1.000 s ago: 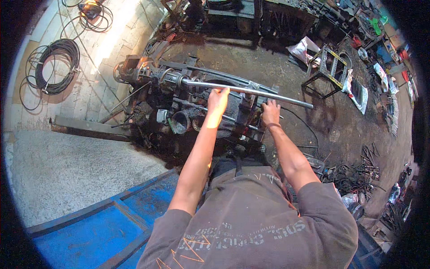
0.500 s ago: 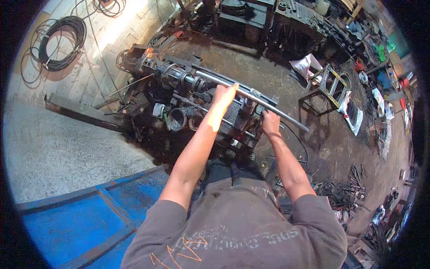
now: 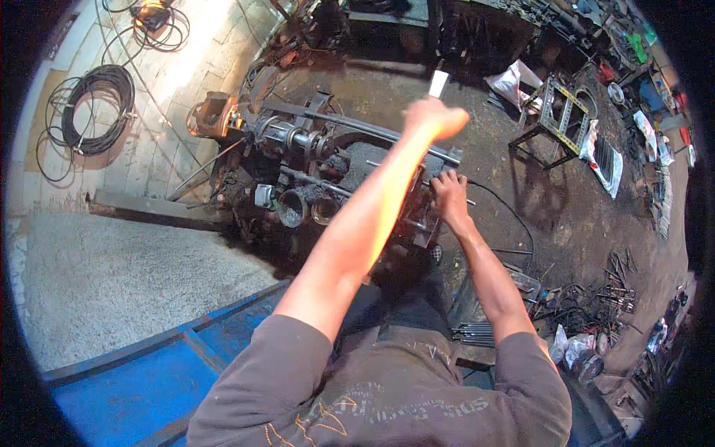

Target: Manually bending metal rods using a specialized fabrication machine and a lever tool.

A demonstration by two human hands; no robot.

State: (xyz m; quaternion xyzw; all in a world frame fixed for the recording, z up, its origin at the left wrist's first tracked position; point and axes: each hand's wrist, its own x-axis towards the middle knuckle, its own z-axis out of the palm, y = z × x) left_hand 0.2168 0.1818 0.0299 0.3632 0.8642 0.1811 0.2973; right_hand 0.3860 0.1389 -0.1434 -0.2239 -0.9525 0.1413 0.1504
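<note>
A lathe-like machine (image 3: 357,160) with a round chuck (image 3: 277,138) and long rails stands in front of me. My left hand (image 3: 436,119) is raised over its far right side, fingers closed around a metal bar (image 3: 439,83). The bar's bright far part points away from me and looks foreshortened; the rest is hidden by the hand and forearm. At the machine's right end my right hand (image 3: 450,195) is closed, its fingers curled over a part they hide. A thin rod (image 3: 471,202) sticks out just beside it. Two metal cups (image 3: 292,208) sit at the machine's near side.
A black coiled hose (image 3: 95,112) lies on pale tiles at the left. A metal frame stand (image 3: 551,123) and white sacks (image 3: 515,82) are on the floor at the right. Blue panels (image 3: 134,387) run along the lower left. Scrap metal rods (image 3: 588,302) lie at the lower right.
My left hand has lifted the metal bar off the machine, moving away and to the right, and the bar has swung to point away from me. My right hand stays at the machine's right end.
</note>
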